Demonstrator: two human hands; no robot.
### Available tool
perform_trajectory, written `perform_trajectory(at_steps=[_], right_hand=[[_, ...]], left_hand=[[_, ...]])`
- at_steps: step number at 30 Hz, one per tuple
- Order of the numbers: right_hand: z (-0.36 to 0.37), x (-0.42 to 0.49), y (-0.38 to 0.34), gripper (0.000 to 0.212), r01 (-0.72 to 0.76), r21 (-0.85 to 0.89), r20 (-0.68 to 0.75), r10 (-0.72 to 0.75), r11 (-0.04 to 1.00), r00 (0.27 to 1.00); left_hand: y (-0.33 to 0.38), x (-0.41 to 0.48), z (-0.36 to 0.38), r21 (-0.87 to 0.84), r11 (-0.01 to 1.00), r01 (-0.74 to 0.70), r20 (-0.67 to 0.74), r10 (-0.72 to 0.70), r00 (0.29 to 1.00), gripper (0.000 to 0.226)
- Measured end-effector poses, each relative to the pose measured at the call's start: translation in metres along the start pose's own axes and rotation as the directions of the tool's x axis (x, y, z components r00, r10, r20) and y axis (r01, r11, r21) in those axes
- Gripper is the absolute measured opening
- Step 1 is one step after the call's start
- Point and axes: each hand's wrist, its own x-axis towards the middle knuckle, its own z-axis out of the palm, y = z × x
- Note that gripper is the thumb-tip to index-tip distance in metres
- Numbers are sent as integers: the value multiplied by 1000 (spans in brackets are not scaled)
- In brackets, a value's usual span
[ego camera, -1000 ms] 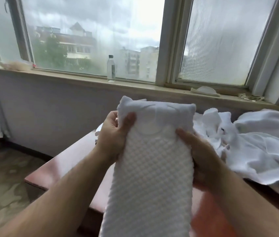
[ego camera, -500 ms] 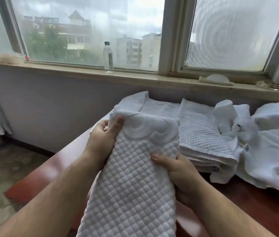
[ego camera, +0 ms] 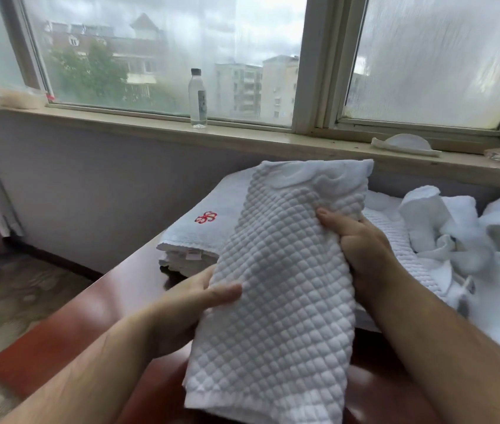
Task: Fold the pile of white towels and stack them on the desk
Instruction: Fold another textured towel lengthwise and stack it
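1. Above the near edge of the red-brown desk (ego camera: 89, 316), a folded white towel (ego camera: 282, 286) with a quilted, waffle-like weave is hanging upright between both hands. Its top border (embossed with curling shapes) is reaching up toward the windowsill (ego camera: 242, 137), and its lower end is drooping toward the desk.
2. The left hand (ego camera: 187, 304) is pinching the towel's left edge about halfway down. The thumb is lying across the front of the cloth and the fingers are tucked behind it.
3. The right hand (ego camera: 362, 240) is gripping the right edge higher up, with the thumb pressing on the front and the other fingers curling round the back.
4. Behind the towel, to the left, a stack of folded towels (ego camera: 190, 240) is sitting on the desk, the top one showing a red embroidered emblem (ego camera: 205, 217).
5. Behind the right hand another quilted towel (ego camera: 401, 249) is lying flat; it may be the top of a second stack, though the held towel is hiding most of it.
6. Further right, a pile of loose towels (ego camera: 487, 240) is lying crumpled on the desk, touching the flat quilted one.
7. On the windowsill a clear water bottle (ego camera: 197, 99) with a dark cap is standing upright, and a shallow white object (ego camera: 404, 143) is resting well to its right.
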Motion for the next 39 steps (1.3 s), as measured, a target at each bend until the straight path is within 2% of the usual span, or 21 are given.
perform_trajectory(at_steps=[4, 8, 12, 16, 20, 25, 27, 28, 30, 32, 34, 37, 39], right_hand=[[-1, 31, -11, 23, 4, -20, -30, -5, 1000, 1000], [2, 68, -26, 33, 9, -47, -25, -10, 999, 1000], [22, 110, -44, 35, 17, -62, 59, -14, 998, 998], [52, 153, -43, 35, -16, -59, 162, 25, 998, 987], [77, 193, -25, 35, -68, -100, 160, 83, 993, 984], [92, 241, -3, 35, -47, -102, 157, 63, 994, 986], [90, 258, 10, 37, -83, -165, 95, 99, 983, 990], [87, 265, 18, 39, -118, -221, 31, 128, 968, 991], [74, 276, 37, 40, -229, -335, -76, 216, 914, 973], [60, 285, 52, 35, -310, -382, -147, 274, 871, 951], [52, 293, 61, 27, -298, -420, -221, 221, 857, 950], [55, 303, 63, 19, -185, -475, -229, 82, 860, 970], [63, 308, 63, 18, -89, -463, -176, 7, 882, 984]], left_hand=[[2, 8, -3, 38, 999, -15, 22, 14, 1000, 66], [27, 25, -3, -63, 995, -79, -99, 73, 992, 50], [63, 43, -14, -67, 986, -153, -200, 137, 970, 35], [96, 55, -48, -22, 980, -196, -292, 182, 939, 37], [116, 68, -89, 10, 986, -169, -367, 161, 916, 41], [127, 86, -133, 7, 997, -76, -367, 74, 927, 43], [125, 93, -147, 48, 998, 34, -336, -16, 942, 37], [120, 97, -151, 159, 976, 146, -364, -80, 928, 32], [110, 105, -158, 382, 836, 394, -530, -151, 834, 29], [103, 111, -161, 450, 749, 486, -644, -105, 758, 31], [97, 113, -163, 521, 726, 449, -631, -26, 775, 32], [92, 109, -166, 462, 859, 222, -556, 85, 827, 29], [94, 105, -170, 378, 921, 95, -553, 142, 821, 28]])
